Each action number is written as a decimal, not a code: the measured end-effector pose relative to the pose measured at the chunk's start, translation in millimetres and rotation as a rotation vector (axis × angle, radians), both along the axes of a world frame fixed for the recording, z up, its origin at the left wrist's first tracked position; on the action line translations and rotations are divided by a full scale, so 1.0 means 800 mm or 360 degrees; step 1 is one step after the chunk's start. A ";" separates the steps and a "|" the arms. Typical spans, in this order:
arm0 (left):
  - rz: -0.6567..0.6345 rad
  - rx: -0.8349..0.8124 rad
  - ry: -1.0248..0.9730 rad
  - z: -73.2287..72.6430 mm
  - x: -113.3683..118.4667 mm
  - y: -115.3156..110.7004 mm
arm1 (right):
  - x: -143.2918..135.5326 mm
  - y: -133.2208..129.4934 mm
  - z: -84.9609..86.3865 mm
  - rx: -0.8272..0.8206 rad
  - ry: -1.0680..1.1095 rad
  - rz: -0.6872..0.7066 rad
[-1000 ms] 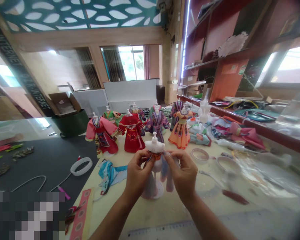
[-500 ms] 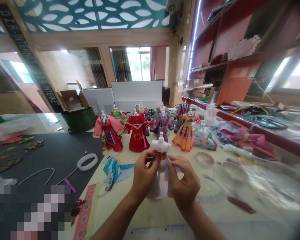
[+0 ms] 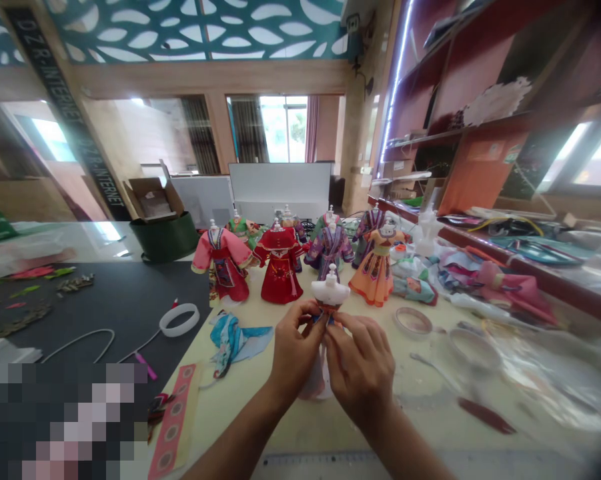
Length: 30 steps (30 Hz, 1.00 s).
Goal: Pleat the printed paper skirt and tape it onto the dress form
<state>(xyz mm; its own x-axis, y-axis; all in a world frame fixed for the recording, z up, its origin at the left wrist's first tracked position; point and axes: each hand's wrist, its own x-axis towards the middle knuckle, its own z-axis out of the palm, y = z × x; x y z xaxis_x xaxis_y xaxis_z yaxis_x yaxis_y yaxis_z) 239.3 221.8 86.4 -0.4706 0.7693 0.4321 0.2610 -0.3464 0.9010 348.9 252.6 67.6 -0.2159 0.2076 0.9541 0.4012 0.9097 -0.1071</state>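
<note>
pale yellow tabletop [image 3: 240, 397] runs back to a row of small dressed figures [image 3: 224, 270], with a dark surface [image 3: 145, 293] along its left side and reddish shelves [image 3: 467, 70] rising at the right. in front of the row a white mannequin [image 3: 331, 291] stands upright, its shoulders and knobbed neck bare above the fingers.

both forearms reach in from the bottom edge and slant toward each other, so the hands meet at the mannequin's waist. the left hand [image 3: 296, 343] is raised off the table, thumb and forefinger pinched on the cloth [image 3: 311, 381] wrapped there. the right hand [image 3: 363, 363] sits slightly lower, its back turned to the viewer, fingers curled, thumb and forefinger pressed on the cloth too, touching or just beside the left fingertips. how the cloth's edges meet is hidden by the fingers; its pale folds hang below.

a crumpled blue fabric [image 3: 233, 343] lies left of the left hand, a tape ring [image 3: 413, 333] right of the right hand, and a ruler [image 3: 320, 460] between the forearms.
</note>
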 end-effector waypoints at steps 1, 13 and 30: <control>-0.0009 0.0003 0.0003 0.000 -0.001 0.000 | 0.001 -0.001 0.000 -0.0006 -0.0029 -0.0012; -0.0152 -0.0062 0.0115 0.009 -0.013 -0.008 | 0.007 -0.004 0.008 0.0000 -0.0177 -0.0053; -0.0249 -0.0404 -0.0158 0.038 -0.013 -0.009 | 0.004 -0.009 0.005 0.0020 -0.0334 -0.0148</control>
